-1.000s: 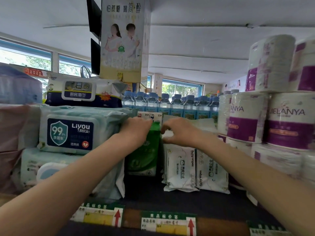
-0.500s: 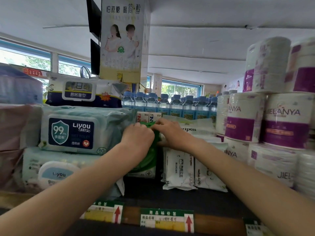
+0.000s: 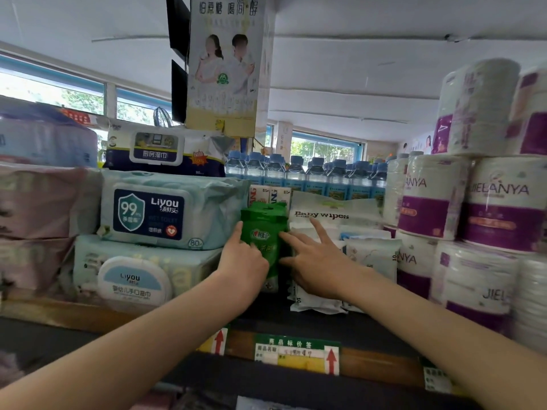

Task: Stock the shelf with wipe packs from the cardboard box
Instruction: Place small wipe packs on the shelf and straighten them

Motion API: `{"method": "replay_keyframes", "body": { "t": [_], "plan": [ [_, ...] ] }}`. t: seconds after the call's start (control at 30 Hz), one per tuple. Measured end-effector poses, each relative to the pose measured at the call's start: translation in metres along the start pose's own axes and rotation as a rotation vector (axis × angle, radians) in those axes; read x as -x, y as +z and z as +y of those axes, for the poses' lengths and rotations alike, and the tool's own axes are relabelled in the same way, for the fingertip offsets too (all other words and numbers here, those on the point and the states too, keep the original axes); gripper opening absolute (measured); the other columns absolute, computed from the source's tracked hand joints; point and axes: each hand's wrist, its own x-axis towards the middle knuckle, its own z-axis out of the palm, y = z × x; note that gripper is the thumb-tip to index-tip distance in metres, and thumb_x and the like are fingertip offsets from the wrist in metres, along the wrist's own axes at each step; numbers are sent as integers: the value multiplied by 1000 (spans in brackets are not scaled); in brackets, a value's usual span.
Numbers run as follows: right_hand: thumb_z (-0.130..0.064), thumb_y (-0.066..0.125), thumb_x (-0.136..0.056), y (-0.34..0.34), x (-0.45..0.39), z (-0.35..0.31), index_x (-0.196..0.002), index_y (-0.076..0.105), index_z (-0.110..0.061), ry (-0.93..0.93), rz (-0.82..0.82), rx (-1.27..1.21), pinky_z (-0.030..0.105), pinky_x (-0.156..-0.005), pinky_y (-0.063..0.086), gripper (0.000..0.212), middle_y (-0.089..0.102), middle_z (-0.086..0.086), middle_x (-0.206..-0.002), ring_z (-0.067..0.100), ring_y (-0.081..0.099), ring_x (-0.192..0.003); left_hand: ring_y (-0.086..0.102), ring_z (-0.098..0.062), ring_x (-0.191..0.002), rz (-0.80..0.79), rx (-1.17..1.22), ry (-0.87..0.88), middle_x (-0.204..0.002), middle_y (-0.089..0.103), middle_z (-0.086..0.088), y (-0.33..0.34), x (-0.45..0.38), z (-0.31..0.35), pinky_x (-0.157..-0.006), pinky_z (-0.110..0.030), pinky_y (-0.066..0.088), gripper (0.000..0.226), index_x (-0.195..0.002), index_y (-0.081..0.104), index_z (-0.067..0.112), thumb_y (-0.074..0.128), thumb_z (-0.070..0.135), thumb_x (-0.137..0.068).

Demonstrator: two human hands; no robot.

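A green wipe pack (image 3: 264, 232) stands upright on the dark shelf (image 3: 325, 324), between a stack of pale blue Liyou wipe packs (image 3: 165, 214) and white baby wipe packs (image 3: 334, 216). My left hand (image 3: 242, 258) touches the green pack's left side with straight fingers. My right hand (image 3: 313, 258) is spread against its right side, fingers straight, one finger pointing up over the white packs. The cardboard box is out of view.
Purple-and-white toilet paper rolls (image 3: 473, 202) are stacked at the right. Water bottles (image 3: 310, 176) stand behind. Pink packs (image 3: 38, 202) fill the far left. Price labels (image 3: 296, 353) line the shelf's front edge. A poster (image 3: 225, 63) hangs above.
Both hands slid down from the top of the green pack to its sides, fingers now straightened. The green pack stands more upright and its top shows.
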Motion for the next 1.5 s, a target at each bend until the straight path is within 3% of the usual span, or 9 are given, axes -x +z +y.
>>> {"method": "replay_keyframes", "body": {
  "t": [0.17, 0.33, 0.5, 0.67, 0.77, 0.9, 1.1, 1.33, 1.5],
  "plan": [
    [-18, 49, -92, 0, 2, 8, -127, 55, -24, -6, 209, -145, 46, -112, -11, 37, 34, 10, -147, 27, 25, -139, 53, -23, -120, 144, 115, 17, -120, 63, -3, -1, 5, -2, -116, -49, -5, 29, -119, 57, 16, 46, 20, -93],
    [-16, 53, -91, -21, 6, 10, -127, 55, -15, 183, 316, -505, 33, -110, 24, 37, 45, 9, -133, 25, 38, -128, 67, -19, -85, 810, 244, 98, -91, 71, 2, 18, 21, -19, -96, -38, 42, 13, -87, 68, 21, 66, 23, -75],
    [-26, 56, -91, -60, 2, -38, -143, 25, -18, 198, 150, -999, 32, -103, 41, 62, 39, 5, -144, 21, 47, -125, 47, -20, -102, 1035, 420, -38, -109, 61, -4, 42, 51, -58, -93, -36, 30, 30, -106, 54, 18, 44, 24, -78],
    [-40, 55, -89, -87, -21, -101, -146, 15, -21, 358, 141, -1068, 28, -106, 30, 72, 29, 1, -151, 20, 37, -134, 38, -29, -112, 926, 868, -309, -123, 43, -18, 81, 96, -118, -98, -41, 35, 46, -122, 43, 3, 41, 11, -76],
    [-39, 58, -88, -94, -36, -132, -143, 23, -19, 490, 191, -1168, 26, -100, 31, 68, 36, 0, -146, 18, 38, -132, 31, -37, -128, 578, 1071, -389, -136, 34, -25, 104, 116, -146, -109, -40, 24, 53, -134, 33, -6, 49, -3, -83],
    [-33, 63, -86, -98, -50, -156, -132, 38, -18, 664, 259, -1249, 29, -96, 36, 55, 49, 0, -134, 18, 45, -125, 36, -31, -132, 315, 1289, -306, -143, 38, -20, 111, 130, -168, -104, -30, 27, 58, -141, 25, 1, 48, -1, -88],
    [-24, 79, -71, -101, -51, -160, -131, 40, -14, 759, 214, -1238, 33, -97, 41, 72, 51, 1, -131, 17, 49, -118, 50, -34, -117, -52, 1622, -292, -133, 47, -15, 103, 100, -197, -98, -47, 46, 75, -140, 24, 7, 62, 12, -75],
    [-27, 77, -72, -94, -53, -159, -132, 42, -14, 739, 313, -1145, 25, -91, 36, 70, 51, 3, -133, 8, 44, -109, 49, -31, -120, 119, 1724, -337, -132, 49, -14, 107, 97, -189, -100, -41, 43, 50, -132, 36, 5, 56, 6, -86],
    [-76, 50, -59, -85, -70, -167, -140, 30, -23, 748, 234, -836, 54, -109, 28, 99, 41, 12, -140, 32, 33, -133, 37, -40, -126, 329, 1343, -359, -138, 34, -23, 105, 113, -185, -104, -45, 33, 58, -140, 22, 3, 47, -1, -87]
  ]
}}
